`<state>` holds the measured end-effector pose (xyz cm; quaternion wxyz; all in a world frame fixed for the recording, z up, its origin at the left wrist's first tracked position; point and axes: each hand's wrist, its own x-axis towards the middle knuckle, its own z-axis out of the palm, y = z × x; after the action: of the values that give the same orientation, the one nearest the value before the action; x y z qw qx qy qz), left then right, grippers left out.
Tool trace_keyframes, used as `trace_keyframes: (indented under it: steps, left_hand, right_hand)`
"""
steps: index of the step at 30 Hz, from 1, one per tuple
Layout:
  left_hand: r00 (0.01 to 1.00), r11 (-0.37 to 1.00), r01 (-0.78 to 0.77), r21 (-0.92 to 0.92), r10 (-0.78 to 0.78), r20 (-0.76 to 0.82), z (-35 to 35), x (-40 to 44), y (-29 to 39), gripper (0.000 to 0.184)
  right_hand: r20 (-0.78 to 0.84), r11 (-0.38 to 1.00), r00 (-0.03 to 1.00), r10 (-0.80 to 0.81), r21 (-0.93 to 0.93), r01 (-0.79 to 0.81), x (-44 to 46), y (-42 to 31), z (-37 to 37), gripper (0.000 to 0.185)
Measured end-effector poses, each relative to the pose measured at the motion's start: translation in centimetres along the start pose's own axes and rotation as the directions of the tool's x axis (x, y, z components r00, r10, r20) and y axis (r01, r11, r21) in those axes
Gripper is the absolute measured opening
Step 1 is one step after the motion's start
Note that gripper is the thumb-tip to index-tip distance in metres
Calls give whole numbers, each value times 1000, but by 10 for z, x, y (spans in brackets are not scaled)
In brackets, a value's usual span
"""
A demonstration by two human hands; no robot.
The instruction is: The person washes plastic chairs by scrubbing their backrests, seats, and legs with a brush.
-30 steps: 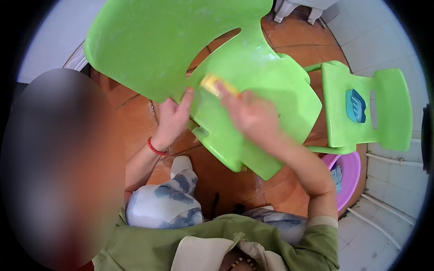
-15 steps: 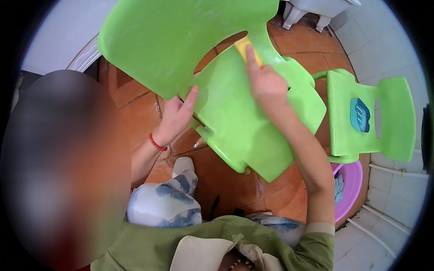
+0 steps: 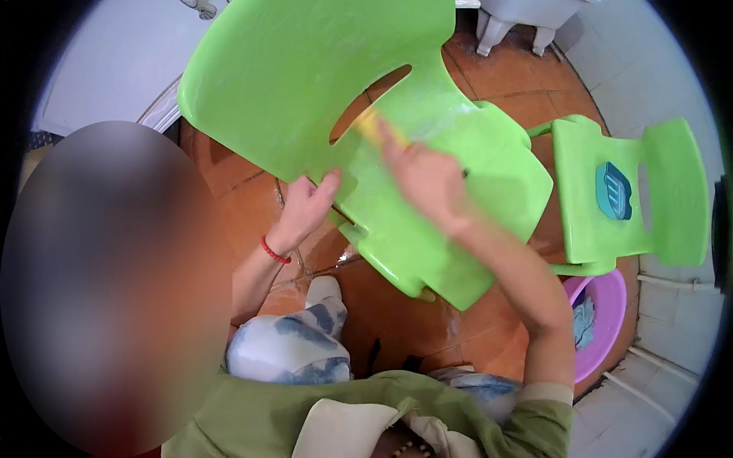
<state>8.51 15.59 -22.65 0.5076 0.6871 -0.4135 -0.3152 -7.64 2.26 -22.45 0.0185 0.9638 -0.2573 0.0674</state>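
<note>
A large green plastic chair (image 3: 427, 229) is tilted in front of me, its seat and back wet with whitish streaks. My left hand (image 3: 307, 204) is closed on the chair's left edge, where back and seat meet, thumb on top. In my right hand (image 3: 427, 179) is a yellow sponge (image 3: 369, 124), smeared by motion. It presses on the seat just below the slot in the back, with my index finger stretched along it.
A smaller green chair (image 3: 592, 191) stands at right with a teal soap dish (image 3: 614, 191) on its seat. Below it is a pink basin (image 3: 611, 336) holding a bluish cloth (image 3: 584, 324). White furniture legs (image 3: 496, 32) stand at the back on wet brown floor tiles (image 3: 504, 72).
My right hand has moved the sponge left and down across the seat, away from the slot's right end. My left hand keeps its hold on the chair's edge.
</note>
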Motion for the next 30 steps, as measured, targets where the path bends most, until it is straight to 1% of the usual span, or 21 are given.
trace_keyframes:
  steps: [1,3,4,5,7,8,11,14,17,18,21,22,24,26,27,28,30]
  left_hand:
    - [998,998,37,57,-40,53,-4,0,-3,19]
    - [996,998,62,27,-64,58,-3,2,-4,18]
    - [995,997,80,9,-80,59,-3,1,-4,17]
    - [995,998,65,-22,-64,71,-3,0,-4,17]
    - [995,996,27,-88,-19,95,-1,2,-2,18]
    - [995,996,11,-93,-1,102,-1,4,-4,18]
    - [991,995,12,-98,1,130,-2,1,-10,20]
    - [989,995,38,-88,-25,143,-4,3,-7,21]
    - [988,994,40,-104,-24,151,-3,5,-10,20]
    - [988,993,32,-111,-14,153,-4,5,-13,20]
    - [991,993,41,-113,-25,135,0,1,-10,20]
    - [992,993,41,-110,-27,119,1,3,-7,20]
    - [992,996,78,-44,-73,104,-3,4,-19,20]
    - [989,995,99,-27,-96,114,-8,3,-19,20]
    - [987,994,95,-54,-87,132,-7,4,-16,20]
    - [987,993,88,-75,-77,140,-5,4,-14,20]
    - [988,992,71,-107,-55,144,-2,5,-12,20]
  right_hand:
    - [-30,996,996,89,4,-88,4,12,0,64]
    - [-94,966,961,259,20,-258,22,38,-2,64]
    - [-96,952,950,296,115,-284,19,32,1,64]
    - [-62,975,978,197,118,-189,13,19,2,65]
    - [-4,992,1000,-3,126,3,-2,-17,-1,65]
    - [78,964,997,-26,265,5,-6,-29,-20,63]
    - [-68,990,993,95,110,-87,14,19,3,58]
    - [-105,948,962,252,225,-223,27,28,-6,55]
    - [102,932,990,97,339,-126,9,-24,-23,54]
    - [122,898,992,33,432,-83,2,-28,-40,53]
    - [-36,824,998,-42,564,55,10,5,-25,50]
    - [-74,896,997,7,443,26,16,14,-20,50]
    - [-164,979,983,87,196,-54,28,25,-10,49]
    - [-179,985,972,155,108,-137,34,34,-20,52]
    - [-188,982,964,186,59,-178,36,37,-24,55]
    - [-227,975,950,215,100,-197,37,32,-12,48]
    - [-61,945,972,228,254,-206,36,10,-10,49]
